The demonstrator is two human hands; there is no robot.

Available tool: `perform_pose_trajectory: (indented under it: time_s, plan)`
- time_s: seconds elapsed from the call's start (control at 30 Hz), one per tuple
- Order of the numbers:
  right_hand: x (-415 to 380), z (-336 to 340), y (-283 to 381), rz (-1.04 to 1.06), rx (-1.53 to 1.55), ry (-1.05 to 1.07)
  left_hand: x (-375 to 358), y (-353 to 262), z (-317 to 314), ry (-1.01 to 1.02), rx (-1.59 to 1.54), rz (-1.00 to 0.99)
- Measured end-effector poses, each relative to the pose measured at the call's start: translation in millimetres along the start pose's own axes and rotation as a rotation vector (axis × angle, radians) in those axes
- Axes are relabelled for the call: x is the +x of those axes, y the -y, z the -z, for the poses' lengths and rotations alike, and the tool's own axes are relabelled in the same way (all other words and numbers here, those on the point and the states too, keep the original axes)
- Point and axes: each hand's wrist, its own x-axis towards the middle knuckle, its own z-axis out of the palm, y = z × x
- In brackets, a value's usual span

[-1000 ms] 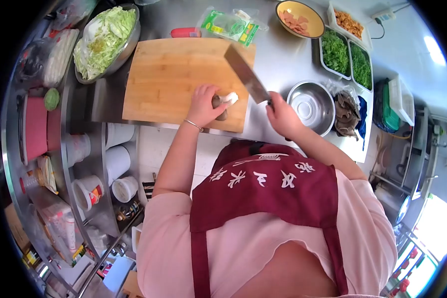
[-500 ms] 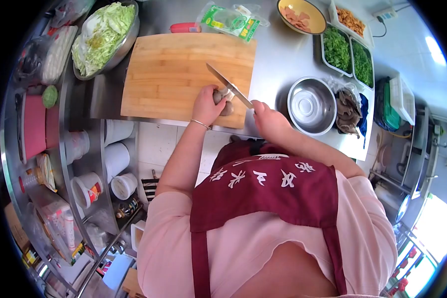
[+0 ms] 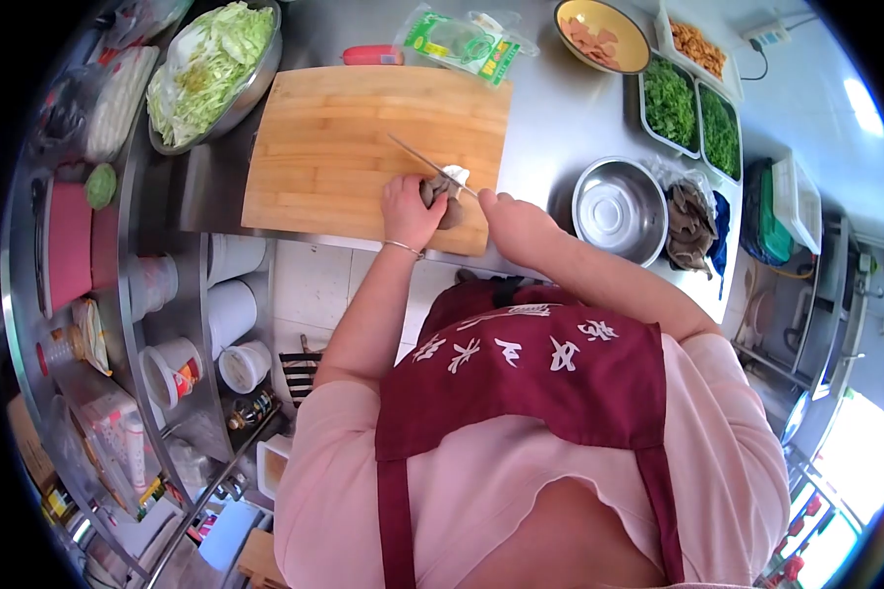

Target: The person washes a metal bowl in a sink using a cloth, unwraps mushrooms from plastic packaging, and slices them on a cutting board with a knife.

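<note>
A wooden cutting board point(image 3: 334, 147) lies on the metal counter. On its lower right part my left hand point(image 3: 410, 211) holds grey-brown mushrooms point(image 3: 450, 213), fingers curled over them. My right hand point(image 3: 519, 228) is wrapped round the handle of a knife point(image 3: 422, 158), whose blade points up and to the left across the mushrooms. A white piece point(image 3: 457, 174) shows just beyond the blade. Whether the edge touches the board cannot be made out.
A steel bowl point(image 3: 619, 212) stands right of the board, beside dark mushrooms in a bag point(image 3: 690, 224). Trays of chopped greens point(image 3: 670, 103), a yellow bowl point(image 3: 602, 34), a bowl of shredded cabbage point(image 3: 211, 74), a red packet point(image 3: 372, 55) and green-white packaging point(image 3: 467, 44) surround it.
The knife and my right hand have moved left, and the blade lies at a flatter angle. More of the white piece shows beyond the blade. My left hand remains at the mushrooms.
</note>
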Motion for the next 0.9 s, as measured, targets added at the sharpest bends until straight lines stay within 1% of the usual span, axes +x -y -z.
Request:
perform_pose_trajectory:
  time_s: [0.07,0.13,0.27,0.37,0.47,0.53,0.57,0.63,0.67,0.7,0.73,0.77,0.8,0.83,0.9]
  plan:
    - [2.3,2.6,2.0,-0.002,-0.018,0.018,-0.1,2.4,-3.7,-0.041,-0.001,0.009]
    - [3.4,3.4,4.2,-0.006,-0.029,0.033,-1.2,3.5,-4.7,-0.034,-0.011,0.024]
    - [14.0,-26.5,-9.2,-0.028,-0.032,0.03,-0.5,1.4,-2.9,-0.032,-0.008,0.048]
    - [17.2,-42.0,-15.3,0.006,-0.048,0.02,-1.6,3.5,-2.6,-0.015,-0.027,0.046]
    - [19.6,-43.3,-27.0,-0.049,0.025,-0.027,-2.1,0.2,3.9,0.0,-0.045,0.033]
    - [14.1,-36.9,-36.6,-0.008,0.233,-0.165,-0.5,-4.0,8.7,-0.016,-0.063,0.025]
    - [8.5,-30.0,-38.8,-0.012,0.235,-0.17,-0.3,-6.9,11.1,-0.028,-0.083,0.03]
    - [-10.0,-6.0,-37.2,0.032,0.311,-0.322,10.0,-11.4,15.5,-0.022,-0.056,-0.007]
    - [-18.6,6.9,-37.3,0.019,0.356,-0.378,20.7,-14.0,16.4,-0.025,-0.03,-0.043]
    - [-28.0,17.1,-40.0,-0.001,0.393,-0.404,33.4,-16.6,16.2,0.045,-0.073,-0.106]
    - [-37.4,24.9,-44.5,-0.02,0.428,-0.431,44.6,-22.6,13.4,0.045,-0.077,-0.118]
    - [-47.1,29.4,-49.5,-0.027,0.425,-0.442,54.7,-30.5,10.4,0.108,-0.017,-0.233]
    - [-57.1,32.4,-54.2,-0.075,0.433,-0.507,64.0,-36.0,6.8,0.17,0.044,-0.346]
    - [-67.5,36.0,-58.5,-0.122,0.44,-0.573,73.3,-37.6,0.3,0.169,0.041,-0.359]
    - [-89.9,42.9,-65.6,-0.24,0.537,-0.55,90.6,-36.1,-19.2,0.347,0.192,-0.228]
